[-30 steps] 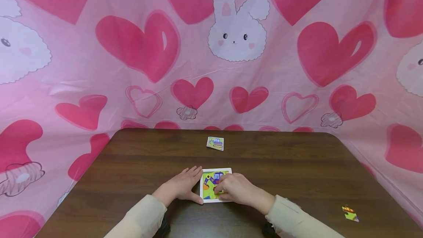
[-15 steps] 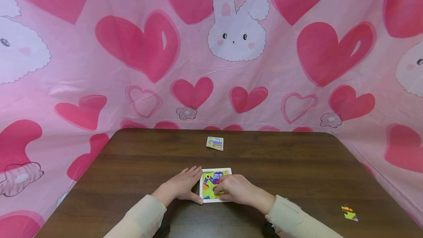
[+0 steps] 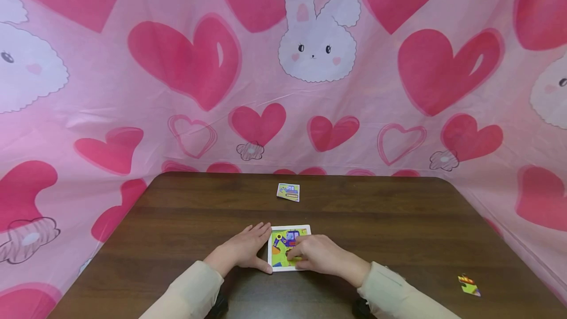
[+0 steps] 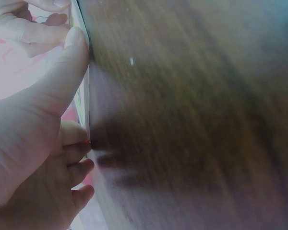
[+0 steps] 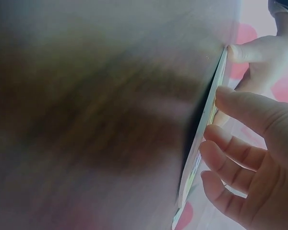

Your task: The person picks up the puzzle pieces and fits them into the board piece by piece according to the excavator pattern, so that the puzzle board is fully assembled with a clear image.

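White-framed square puzzle board with a green and yellow digger picture (image 3: 288,249) flat near the front edge of the dark brown wooden table (image 3: 398,230); left hand (image 3: 242,250) flat, fingers straight, pressed against its left edge; right hand (image 3: 320,255) on top, fingertips curled down onto the picture, holding nothing visible; small loose picture tile (image 3: 288,192) well beyond; another loose piece (image 3: 468,284) far right.

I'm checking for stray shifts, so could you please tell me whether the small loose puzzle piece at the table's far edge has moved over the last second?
No. The loose puzzle piece sits in the same spot near the table's far edge, just beyond the puzzle board.
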`<control>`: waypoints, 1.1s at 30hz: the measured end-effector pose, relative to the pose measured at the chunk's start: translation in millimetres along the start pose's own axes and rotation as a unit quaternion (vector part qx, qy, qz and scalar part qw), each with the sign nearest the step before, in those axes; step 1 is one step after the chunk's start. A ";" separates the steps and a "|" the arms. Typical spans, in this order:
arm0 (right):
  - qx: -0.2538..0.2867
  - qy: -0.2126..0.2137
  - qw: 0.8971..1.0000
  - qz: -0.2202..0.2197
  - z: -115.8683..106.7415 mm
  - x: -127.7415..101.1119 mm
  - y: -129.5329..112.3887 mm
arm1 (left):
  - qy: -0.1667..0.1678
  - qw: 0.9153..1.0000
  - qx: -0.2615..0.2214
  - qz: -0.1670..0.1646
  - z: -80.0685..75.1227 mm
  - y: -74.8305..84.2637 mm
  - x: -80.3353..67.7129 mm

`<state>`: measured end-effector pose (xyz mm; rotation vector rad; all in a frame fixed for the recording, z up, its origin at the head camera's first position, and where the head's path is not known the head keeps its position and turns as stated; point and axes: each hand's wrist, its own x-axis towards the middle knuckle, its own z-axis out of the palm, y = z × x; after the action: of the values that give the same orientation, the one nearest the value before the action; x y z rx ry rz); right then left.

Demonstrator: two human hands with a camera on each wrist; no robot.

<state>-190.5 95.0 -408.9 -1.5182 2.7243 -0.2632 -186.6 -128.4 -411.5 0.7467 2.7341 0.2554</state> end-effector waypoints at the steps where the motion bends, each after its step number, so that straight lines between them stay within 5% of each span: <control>1: 0.004 0.002 1.000 0.000 -0.5 -0.8 0.1 | 0.000 1.000 0.000 0.000 0.0 0.1 0.1; 15: 0.086 0.041 0.992 0.078 -28.8 -35.8 32.5 | 0.001 1.000 0.007 -0.001 -0.4 2.0 -0.2; 33: 0.113 0.185 0.964 0.157 -60.6 -152.4 96.0 | -0.003 1.000 0.006 -0.005 1.5 0.8 1.1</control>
<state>-196.4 281.8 -374.7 -1.0458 3.0176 -0.8917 -186.7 -127.0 -413.0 0.7359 2.7343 0.2355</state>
